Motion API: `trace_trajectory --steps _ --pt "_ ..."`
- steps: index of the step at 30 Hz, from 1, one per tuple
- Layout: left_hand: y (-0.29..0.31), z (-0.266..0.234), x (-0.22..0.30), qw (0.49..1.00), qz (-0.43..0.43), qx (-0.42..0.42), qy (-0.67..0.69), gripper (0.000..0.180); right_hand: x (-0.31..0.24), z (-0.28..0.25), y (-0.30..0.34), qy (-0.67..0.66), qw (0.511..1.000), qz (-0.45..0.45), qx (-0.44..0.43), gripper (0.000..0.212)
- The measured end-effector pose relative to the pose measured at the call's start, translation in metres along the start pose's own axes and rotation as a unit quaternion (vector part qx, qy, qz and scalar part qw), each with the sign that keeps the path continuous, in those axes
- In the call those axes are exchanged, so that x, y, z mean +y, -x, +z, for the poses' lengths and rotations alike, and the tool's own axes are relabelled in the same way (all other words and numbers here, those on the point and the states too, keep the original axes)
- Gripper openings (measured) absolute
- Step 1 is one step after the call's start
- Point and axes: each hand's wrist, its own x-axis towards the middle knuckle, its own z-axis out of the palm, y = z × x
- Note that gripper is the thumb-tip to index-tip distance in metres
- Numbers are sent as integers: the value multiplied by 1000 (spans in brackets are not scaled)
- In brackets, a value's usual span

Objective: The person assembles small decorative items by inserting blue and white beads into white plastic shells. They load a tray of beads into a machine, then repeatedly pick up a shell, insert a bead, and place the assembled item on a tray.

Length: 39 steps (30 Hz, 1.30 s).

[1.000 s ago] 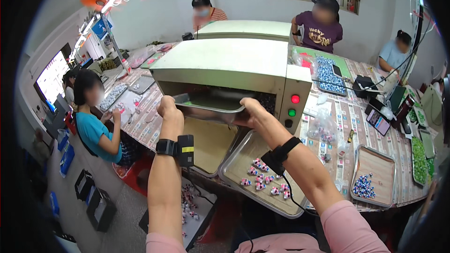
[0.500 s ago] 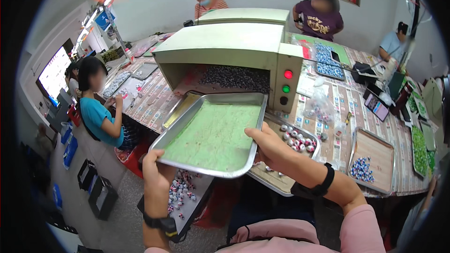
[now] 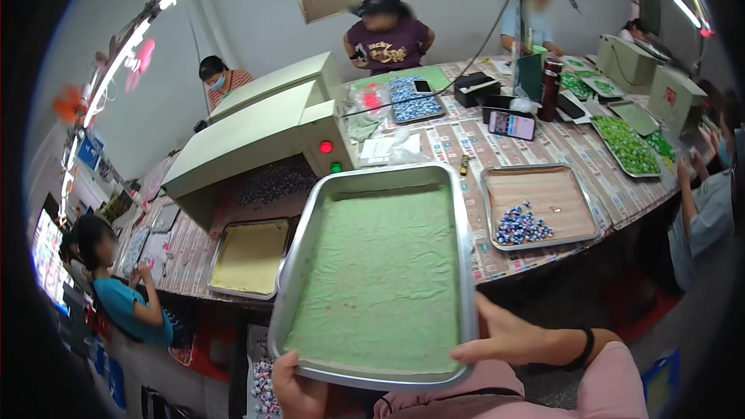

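Note:
A metal tray lined with green cloth is held up before me, tilted, with no beads on it. My left hand grips its near left corner, thumb over the rim. On the near right corner my right hand clasps the edge, its thumb resting on the rim and its fingers hidden underneath. Left of the held tray, a yellow-lined tray lies on the table in front of a pale green box-shaped machine. Dark small pieces lie inside the machine's opening.
To the right a brown-lined tray holds blue, white and red beads. Farther back are a tray of blue beads, a phone and a tray of green pieces. Several people sit or stand around the table.
My view has swung to the right. The green-lined tray has turned lengthwise and come nearer to me, away from the machine's opening, still in both hands.

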Motion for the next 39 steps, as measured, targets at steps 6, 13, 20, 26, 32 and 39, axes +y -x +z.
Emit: trace_trajectory --steps 6,13,20,26,32,39 --pt "-31 62 -52 971 -41 -196 -130 72 -17 -83 60 -157 973 -56 160 73" --pt "-45 16 -37 944 -148 -113 -273 45 -83 -196 29 -28 955 -55 291 49" --pt "-38 -49 -35 965 -141 8 -221 33 -128 -321 -69 4 950 -55 308 43" --pt "-24 -74 -19 966 -100 150 -187 31 -157 -374 -166 53 933 -83 345 35" --pt "-21 -84 -8 945 -75 259 -185 32 -180 -426 -246 32 919 -94 382 27" --pt "-29 -92 -2 934 -61 315 -157 30 -187 -472 -305 -1 908 -98 407 24"
